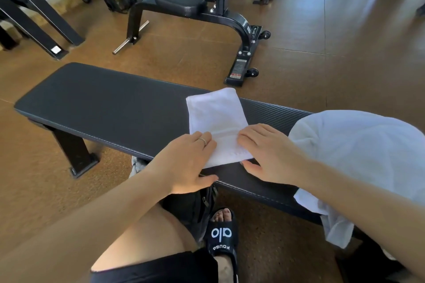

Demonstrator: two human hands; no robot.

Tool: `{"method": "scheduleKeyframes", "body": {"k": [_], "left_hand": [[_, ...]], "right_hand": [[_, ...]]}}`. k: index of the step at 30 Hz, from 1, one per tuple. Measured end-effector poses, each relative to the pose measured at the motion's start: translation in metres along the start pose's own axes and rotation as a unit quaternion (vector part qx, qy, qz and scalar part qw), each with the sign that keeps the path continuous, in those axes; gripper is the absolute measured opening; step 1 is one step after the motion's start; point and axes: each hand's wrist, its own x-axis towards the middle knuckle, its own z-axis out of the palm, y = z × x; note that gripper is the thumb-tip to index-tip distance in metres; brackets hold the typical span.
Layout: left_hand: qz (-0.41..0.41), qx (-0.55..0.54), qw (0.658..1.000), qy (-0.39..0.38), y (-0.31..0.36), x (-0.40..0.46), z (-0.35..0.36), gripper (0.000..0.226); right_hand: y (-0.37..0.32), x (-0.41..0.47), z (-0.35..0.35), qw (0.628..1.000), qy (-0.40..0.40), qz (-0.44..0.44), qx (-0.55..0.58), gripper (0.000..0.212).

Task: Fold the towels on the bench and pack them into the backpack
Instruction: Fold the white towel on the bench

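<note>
A black bench (103,108) runs across the brown floor (322,53), with a weight machine (218,14) beyond it. At the bench's right end a large pale towel (358,156) lies unfolded, draping over the near edge. A smaller white towel (216,119), folded into a narrow strip, lies across the bench near its middle. A dark backpack (193,209) sits on the floor under the near edge, by a sandalled foot (223,234). The left hand (188,163) rests flat, fingers straight, on the strip's near left corner; the right hand (266,151) grips its near right edge, fingers curled on top and thumb at the near edge.
</note>
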Motion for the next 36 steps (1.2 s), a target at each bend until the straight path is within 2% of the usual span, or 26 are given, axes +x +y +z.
{"method": "scheduleKeyframes", "body": {"k": [3, 6, 8, 11, 13, 15, 17, 23, 27, 29, 31, 33, 35, 36], "left_hand": [[-0.035, -0.029, 0.999, -0.018, 0.000, 0.002, -0.001, 0.053], [-0.099, -0.141, 0.985, 0.000, -0.008, 0.007, -0.006, 0.043], [-0.155, -0.252, 0.955, 0.030, -0.016, 0.011, -0.006, 0.033], [-0.225, -0.387, 0.892, 0.059, -0.029, 0.016, -0.004, 0.020], [-0.265, -0.457, 0.847, 0.062, -0.034, 0.018, 0.000, 0.018], [-0.294, -0.494, 0.815, 0.070, -0.039, 0.022, 0.006, 0.022], [-0.314, -0.498, 0.805, 0.073, -0.042, 0.027, 0.010, 0.025], [-0.336, -0.444, 0.827, 0.074, -0.044, 0.039, 0.016, 0.022], [-0.346, -0.361, 0.861, 0.092, -0.041, 0.042, 0.017, 0.028], [-0.337, -0.265, 0.895, 0.120, -0.039, 0.044, 0.014, 0.032], [-0.268, -0.146, 0.940, 0.155, -0.038, 0.047, 0.011, 0.033], [-0.167, -0.069, 0.969, 0.168, -0.038, 0.049, 0.012, 0.040], [-0.090, -0.066, 0.984, 0.140, -0.036, 0.048, 0.014, 0.036], [-0.081, -0.090, 0.984, 0.131, -0.035, 0.047, 0.013, 0.029]], "right_hand": [[0.004, 0.007, -0.003, 1.000, 0.009, 0.009, 0.027, 0.035], [0.004, 0.016, -0.012, 0.994, 0.029, 0.054, 0.086, 0.029], [0.007, 0.023, -0.015, 0.984, 0.033, 0.099, 0.143, 0.029], [0.014, 0.035, -0.014, 0.957, 0.032, 0.174, 0.229, 0.028], [0.019, 0.044, -0.010, 0.947, 0.024, 0.206, 0.246, 0.027], [0.022, 0.053, -0.005, 0.939, 0.018, 0.234, 0.251, 0.027], [0.024, 0.060, 0.001, 0.927, 0.018, 0.263, 0.266, 0.028], [0.022, 0.071, 0.014, 0.911, 0.044, 0.299, 0.279, 0.021], [0.022, 0.075, 0.012, 0.940, 0.049, 0.261, 0.215, 0.014], [0.020, 0.076, 0.010, 0.963, 0.051, 0.227, 0.139, 0.012], [0.020, 0.076, 0.009, 0.981, 0.068, 0.177, 0.041, 0.013], [0.022, 0.073, 0.007, 0.989, 0.086, 0.117, -0.023, 0.018], [0.025, 0.068, 0.004, 0.994, 0.083, 0.047, -0.044, 0.027], [0.026, 0.064, 0.003, 0.996, 0.070, 0.021, -0.044, 0.030]]}}
